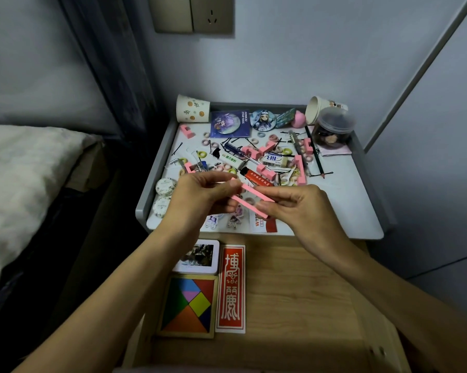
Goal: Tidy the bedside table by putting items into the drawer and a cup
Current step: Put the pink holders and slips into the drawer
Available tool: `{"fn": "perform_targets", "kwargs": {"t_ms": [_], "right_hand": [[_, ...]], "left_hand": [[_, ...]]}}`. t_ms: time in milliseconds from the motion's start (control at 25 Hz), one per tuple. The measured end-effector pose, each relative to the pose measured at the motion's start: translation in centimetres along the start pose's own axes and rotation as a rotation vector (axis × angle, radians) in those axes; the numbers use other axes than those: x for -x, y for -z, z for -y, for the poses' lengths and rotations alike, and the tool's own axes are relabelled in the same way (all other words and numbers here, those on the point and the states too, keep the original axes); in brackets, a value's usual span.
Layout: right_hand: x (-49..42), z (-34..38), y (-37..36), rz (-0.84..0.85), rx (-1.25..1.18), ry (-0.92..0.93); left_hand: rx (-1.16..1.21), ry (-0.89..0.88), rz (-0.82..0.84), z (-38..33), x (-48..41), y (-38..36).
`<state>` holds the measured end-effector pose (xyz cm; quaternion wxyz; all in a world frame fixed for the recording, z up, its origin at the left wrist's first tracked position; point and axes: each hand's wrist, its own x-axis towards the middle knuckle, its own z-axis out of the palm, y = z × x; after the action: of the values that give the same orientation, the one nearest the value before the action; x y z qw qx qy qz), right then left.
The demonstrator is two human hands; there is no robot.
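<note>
- Your left hand [200, 196] and right hand [294, 208] both pinch pink strips [249, 190] over the surface [342, 200]; your fingers hide the strip ends.
- Drawer [294, 292] front is cut off by the frame.

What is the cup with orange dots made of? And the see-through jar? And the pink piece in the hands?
Cup with orange dots: looks like paper, matte white with printed dots.
Jar: probably clear plastic, glossy; dark contents show through.
Pink piece: matte, flat colour, sharp square edges; perhaps foam or plastic, hard to tell.
</note>
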<state>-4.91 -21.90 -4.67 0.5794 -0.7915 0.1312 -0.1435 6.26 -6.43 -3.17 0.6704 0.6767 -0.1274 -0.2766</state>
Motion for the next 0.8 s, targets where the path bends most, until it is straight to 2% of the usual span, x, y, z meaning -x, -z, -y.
{"fn": "perform_targets", "kwargs": {"t_ms": [120,360,480,560,640,720,800], "right_hand": [[-0.2,-0.3,0.4,0.040,0.021,-0.001],[-0.9,-0.6,0.5,0.117,-0.018,-0.001],[-1.3,-0.2,0.8,0.077,0.042,0.031],[-2.1,0.0,1.4,-0.048,0.172,0.067],[-3.9,-0.5,2.6,-0.202,0.430,0.070],[-6.6,-2.0,4.0,-0.288,0.695,0.008],[-9.2,-3.8,5.1,-0.303,0.885,-0.108]], "left_hand": [[-0.066,-0.032,0.023,0.0,0.1,-0.1],[-0.042,-0.002,-0.008,-0.1,0.1,0.1],[-0.037,-0.015,-0.031,-0.2,0.0,0.0],[-0.046,-0.012,-0.030,-0.2,-0.1,-0.1],[-0.045,0.000,-0.014,-0.1,-0.2,-0.2],[-0.053,0.001,-0.006,0.1,-0.3,-0.4],[-0.058,-0.006,-0.015,0.1,-0.5,-0.5]]}}
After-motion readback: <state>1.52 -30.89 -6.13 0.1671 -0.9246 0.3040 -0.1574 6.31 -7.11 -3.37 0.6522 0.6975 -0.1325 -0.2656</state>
